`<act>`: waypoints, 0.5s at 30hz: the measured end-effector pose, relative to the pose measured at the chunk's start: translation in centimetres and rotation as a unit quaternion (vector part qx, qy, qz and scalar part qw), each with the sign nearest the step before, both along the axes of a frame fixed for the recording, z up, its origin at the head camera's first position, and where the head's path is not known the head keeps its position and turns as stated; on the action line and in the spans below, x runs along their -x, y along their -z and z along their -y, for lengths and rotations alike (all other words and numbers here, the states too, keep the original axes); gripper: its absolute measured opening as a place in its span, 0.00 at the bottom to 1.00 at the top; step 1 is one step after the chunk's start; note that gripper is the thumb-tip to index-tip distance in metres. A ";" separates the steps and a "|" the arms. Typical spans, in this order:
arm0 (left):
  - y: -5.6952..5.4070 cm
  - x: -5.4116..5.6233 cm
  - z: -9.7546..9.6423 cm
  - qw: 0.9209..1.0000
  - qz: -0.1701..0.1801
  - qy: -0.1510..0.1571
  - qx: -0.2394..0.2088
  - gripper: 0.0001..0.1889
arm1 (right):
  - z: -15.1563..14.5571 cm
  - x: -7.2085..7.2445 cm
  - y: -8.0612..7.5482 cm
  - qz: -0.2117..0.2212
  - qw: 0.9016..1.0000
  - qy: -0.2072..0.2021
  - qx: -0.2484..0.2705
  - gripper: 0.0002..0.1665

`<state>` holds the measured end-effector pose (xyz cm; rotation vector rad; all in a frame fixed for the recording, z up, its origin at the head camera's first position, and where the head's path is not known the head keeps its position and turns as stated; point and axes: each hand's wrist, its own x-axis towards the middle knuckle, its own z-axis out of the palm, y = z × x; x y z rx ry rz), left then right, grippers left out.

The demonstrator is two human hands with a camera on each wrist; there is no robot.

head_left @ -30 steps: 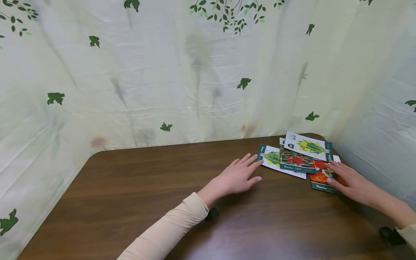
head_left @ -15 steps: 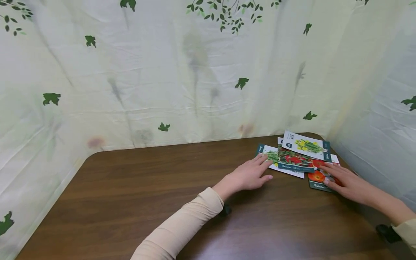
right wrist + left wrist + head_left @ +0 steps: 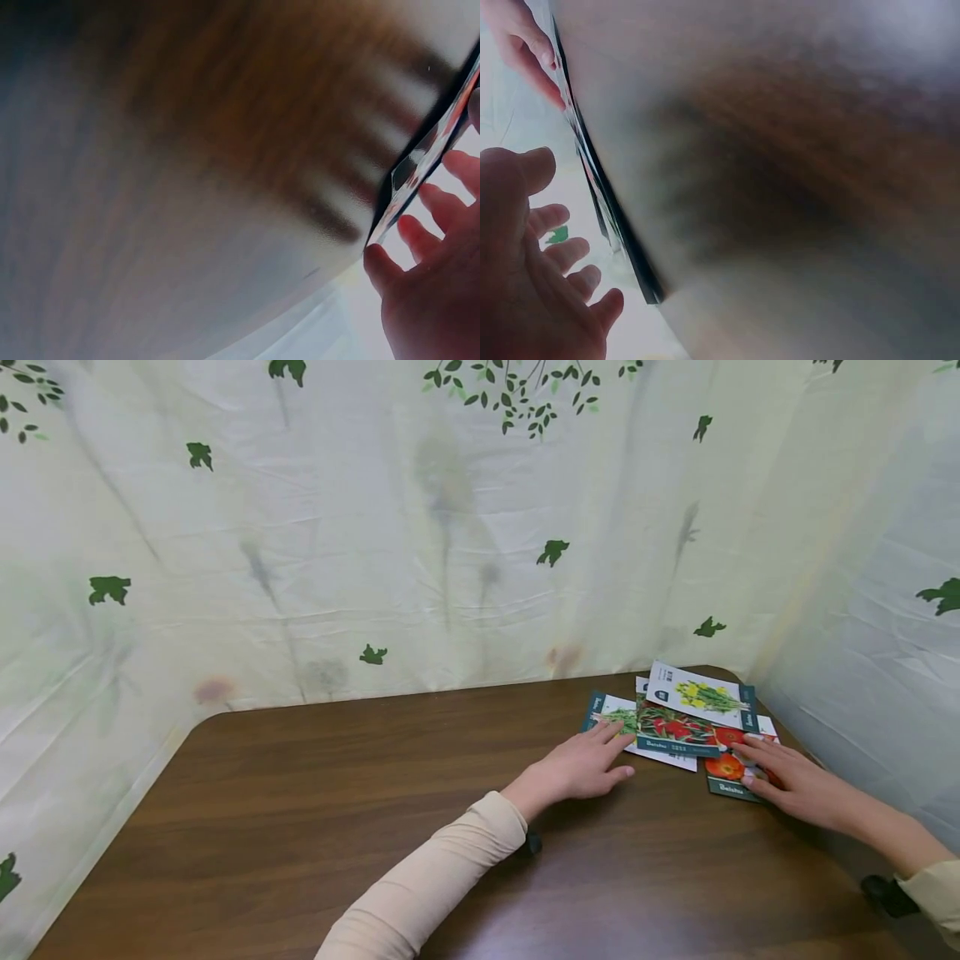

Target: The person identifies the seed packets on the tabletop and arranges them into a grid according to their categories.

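Note:
Flower seed packets lie overlapping in a loose pile at the table's far right corner. On top is a white one with yellow flowers (image 3: 701, 695), over a red-flowered packet (image 3: 672, 728). Under that, to the left, another white packet (image 3: 617, 705) sticks out, and an orange-poppy packet (image 3: 726, 768) lies at the front right. My left hand (image 3: 573, 768), fingers extended, has its fingertips over the left white packet's near side. Spread across the poppy packet is my right hand (image 3: 806, 785), covering its right part. In the wrist views, the fingers of both hands appear outstretched beside the packet edges (image 3: 619, 217).
The brown wooden table (image 3: 337, 810) stretches left and toward the front. A pale curtain (image 3: 360, 543) with leaf prints hangs along the back and both sides, close behind the pile. Dark wrist bands (image 3: 888, 896) show below the sleeves.
My left hand has moved right and onto the left white packet, its fingertips now overlapping it. My right hand stays on the poppy packet. The head view has shifted slightly.

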<state>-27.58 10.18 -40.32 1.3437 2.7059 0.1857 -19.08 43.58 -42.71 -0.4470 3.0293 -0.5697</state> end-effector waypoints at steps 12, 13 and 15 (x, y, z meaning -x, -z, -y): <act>0.3 0.6 -2.7 1.000 -0.025 0.004 0.013 0.32 | -0.1 -0.2 0.0 -0.002 1.000 0.000 -0.002 0.37; 0.4 0.7 -2.8 1.000 -0.025 0.004 0.014 0.32 | -0.1 -0.2 -0.1 -0.003 1.000 0.000 -0.001 0.37; 0.4 0.8 -3.1 1.000 -0.023 0.003 0.016 0.33 | -0.1 -0.2 -0.1 -0.004 1.000 0.000 0.000 0.37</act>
